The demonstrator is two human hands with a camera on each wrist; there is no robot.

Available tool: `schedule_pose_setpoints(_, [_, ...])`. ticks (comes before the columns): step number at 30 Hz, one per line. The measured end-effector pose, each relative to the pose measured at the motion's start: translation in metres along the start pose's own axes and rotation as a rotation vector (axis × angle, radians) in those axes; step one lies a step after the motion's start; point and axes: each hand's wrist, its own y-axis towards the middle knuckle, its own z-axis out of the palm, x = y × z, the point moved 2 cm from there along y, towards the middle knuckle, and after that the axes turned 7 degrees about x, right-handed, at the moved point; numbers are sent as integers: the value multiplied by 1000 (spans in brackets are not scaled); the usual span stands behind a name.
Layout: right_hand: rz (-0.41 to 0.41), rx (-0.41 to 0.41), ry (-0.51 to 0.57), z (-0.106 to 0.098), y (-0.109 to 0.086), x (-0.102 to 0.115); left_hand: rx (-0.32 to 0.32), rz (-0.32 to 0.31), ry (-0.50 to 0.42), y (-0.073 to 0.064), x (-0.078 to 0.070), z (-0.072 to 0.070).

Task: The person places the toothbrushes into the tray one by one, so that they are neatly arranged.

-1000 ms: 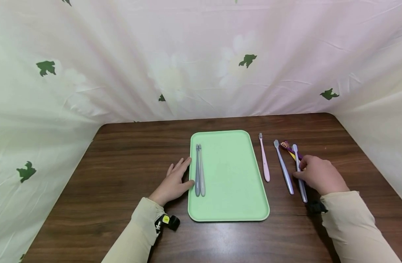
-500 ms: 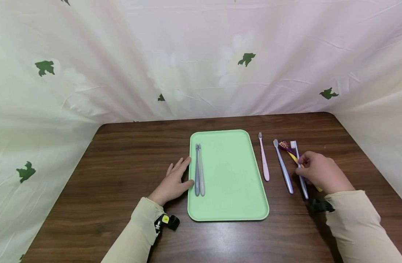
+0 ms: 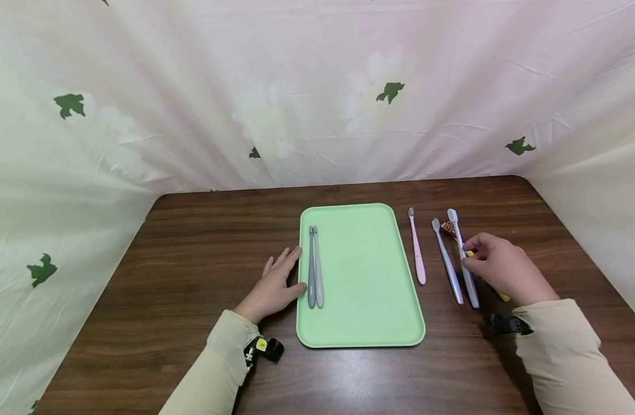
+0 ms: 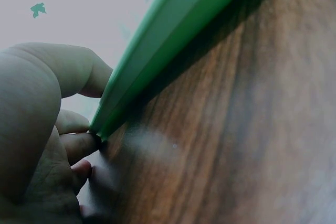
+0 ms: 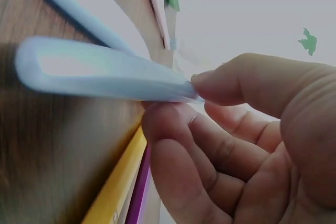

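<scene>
Right of the green tray (image 3: 361, 276) on the bench (image 3: 218, 248), the right hand (image 3: 506, 268) has a lavender toothbrush (image 3: 468, 279) pinched between thumb and fingers, so probably the pick-up step, next wanting a steady lift, while the left hand (image 3: 270, 291) touches the tray, fingers spread.

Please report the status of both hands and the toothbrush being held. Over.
Right hand pinches pale-blue toothbrush. Left hand touches left edge of green tray. Another blue toothbrush and pink toothbrush lie between held one and tray.
</scene>
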Motion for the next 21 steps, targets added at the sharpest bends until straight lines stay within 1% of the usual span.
schedule_pose_setpoints(3, [-29,-5,37,2,0,4,0,3,0,0,0,0])
schedule_pose_setpoints(8, [-59,45,151,7,-1,13,1,1,4,-1,0,-1])
schedule_pose_setpoints(13, [-119,77,246,14,-2,23,0,-2,4,0,0,-1])
schedule_pose_setpoints(21, [-179,80,260,25,-1,30,3,-1,4,1,1,0])
